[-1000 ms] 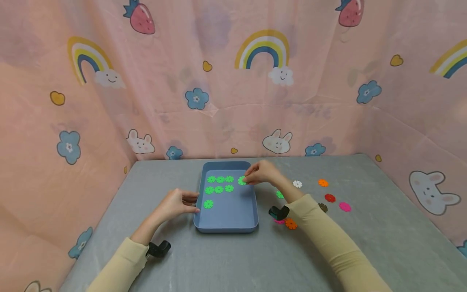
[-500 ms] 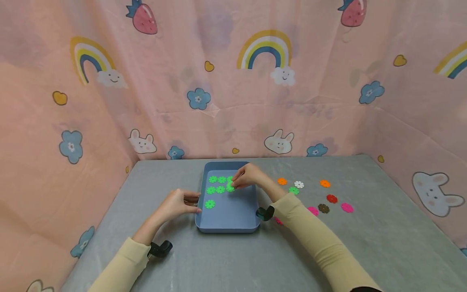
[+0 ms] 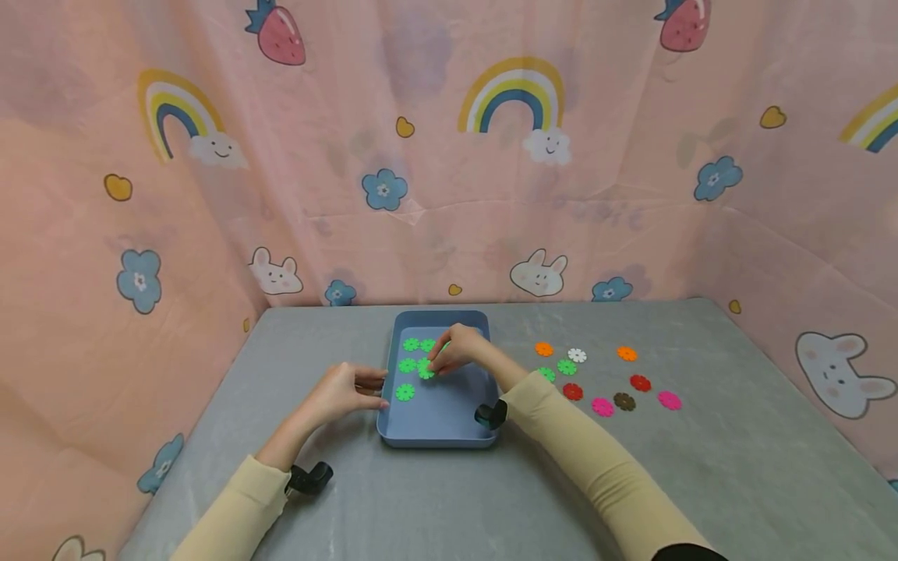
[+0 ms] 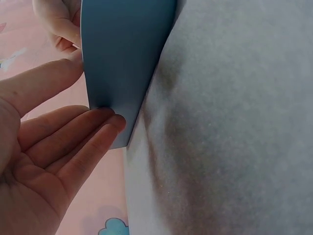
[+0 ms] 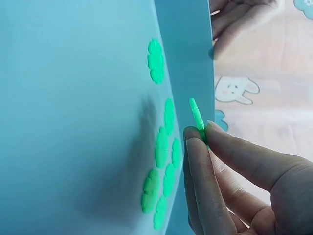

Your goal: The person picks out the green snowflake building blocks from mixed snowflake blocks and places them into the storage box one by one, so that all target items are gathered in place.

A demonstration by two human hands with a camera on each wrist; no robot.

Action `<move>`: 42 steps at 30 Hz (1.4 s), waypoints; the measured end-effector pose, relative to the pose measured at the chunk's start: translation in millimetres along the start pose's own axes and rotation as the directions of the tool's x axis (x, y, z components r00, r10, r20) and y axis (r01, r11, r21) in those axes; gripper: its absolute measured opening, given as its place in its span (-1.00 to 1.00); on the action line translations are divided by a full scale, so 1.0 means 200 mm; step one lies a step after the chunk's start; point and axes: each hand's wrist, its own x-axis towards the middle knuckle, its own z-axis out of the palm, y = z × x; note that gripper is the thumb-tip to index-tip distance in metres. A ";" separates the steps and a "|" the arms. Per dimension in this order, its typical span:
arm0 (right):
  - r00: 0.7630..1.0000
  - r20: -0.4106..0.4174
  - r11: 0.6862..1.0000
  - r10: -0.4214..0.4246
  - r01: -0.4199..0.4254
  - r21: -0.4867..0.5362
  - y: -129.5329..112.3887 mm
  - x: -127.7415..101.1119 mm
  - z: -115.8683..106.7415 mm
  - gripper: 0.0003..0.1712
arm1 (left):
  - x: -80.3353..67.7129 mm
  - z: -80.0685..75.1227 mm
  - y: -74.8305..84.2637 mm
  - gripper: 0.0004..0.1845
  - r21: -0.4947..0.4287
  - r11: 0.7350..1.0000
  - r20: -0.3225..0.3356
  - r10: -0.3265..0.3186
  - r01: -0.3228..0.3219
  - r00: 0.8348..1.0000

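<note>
My right hand (image 3: 460, 347) is over the blue-grey tray (image 3: 442, 425). Between thumb and fingertips it pinches a green flower-shaped plastic disc (image 5: 196, 116), tilted on edge and raised above the tray floor in the right wrist view. Several matching green discs (image 5: 155, 61) lie flat inside, along the tray's left and far part; the right hand hides some of them in the head view. At the tray's left side is my left hand (image 3: 344, 391), its fairly straight fingers (image 4: 90, 142) touching the outer wall and the thumb at the rim.
Right of the tray, loose discs lie scattered on the grey table: a white disc (image 3: 577, 355), a brown disc (image 3: 624, 401), and several orange, red, pink and green ones. A pink printed curtain (image 3: 449, 234) stands behind the table.
My right hand has moved left across the tray, carrying the green disc from the right side over the discs lying there. The left hand has stayed at the tray's side.
</note>
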 end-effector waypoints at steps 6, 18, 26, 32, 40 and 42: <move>1.000 0.024 1.000 -0.008 0.008 -0.002 0.02 0.01 0.04 -0.86 | 0.00 0.00 0.00 -0.40 -0.007 1.000 0.005 0.000 0.000 1.000; 0.996 0.084 0.998 -0.008 0.012 -0.055 0.04 0.01 0.08 -0.85 | 0.00 0.00 0.00 -0.40 0.006 1.000 0.005 0.008 -0.008 1.000; 0.998 0.063 0.998 -0.008 0.012 -0.057 0.04 -0.01 0.09 -0.87 | 0.00 0.00 0.00 -0.40 0.001 1.000 0.008 0.005 -0.005 1.000; 0.999 0.036 0.995 -0.011 0.014 -0.094 0.04 -0.01 0.09 -0.88 | 0.00 0.00 0.01 -0.39 0.004 1.000 0.005 0.001 -0.001 1.000; 0.999 0.039 0.994 0.009 -0.005 -0.109 0.05 -0.01 0.08 -0.87 | -0.01 0.00 0.01 -0.40 0.008 1.000 0.005 0.003 -0.003 1.000; 0.999 0.039 0.994 0.008 -0.004 -0.108 0.05 -0.02 0.08 -0.87 | -0.01 0.00 0.01 -0.40 0.005 1.000 0.004 0.004 -0.004 1.000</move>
